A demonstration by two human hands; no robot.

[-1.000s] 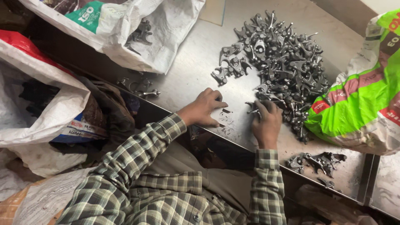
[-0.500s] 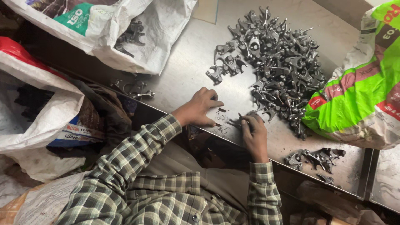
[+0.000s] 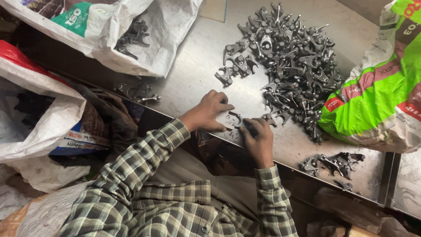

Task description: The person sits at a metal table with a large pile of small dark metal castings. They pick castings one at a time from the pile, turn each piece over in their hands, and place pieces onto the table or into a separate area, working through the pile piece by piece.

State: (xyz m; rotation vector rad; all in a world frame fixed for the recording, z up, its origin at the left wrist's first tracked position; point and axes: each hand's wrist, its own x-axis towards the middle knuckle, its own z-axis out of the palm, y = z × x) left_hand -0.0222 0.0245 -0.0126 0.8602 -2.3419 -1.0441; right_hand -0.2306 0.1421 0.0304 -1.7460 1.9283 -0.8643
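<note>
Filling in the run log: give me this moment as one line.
left hand: flat on metal table | right hand: grip on small metal part | parts pile: beyond hands | green sack: right

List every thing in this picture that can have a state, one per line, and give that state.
Left hand: fingers flat on the steel table, beside a small part.
Right hand: fingers closed on a small dark metal part.
Large heap of grey metal parts: loose, spread out.
White woven sack: open, parts inside.
Green plastic sack: lying on its side.
Steel table: bearing all of it.
</note>
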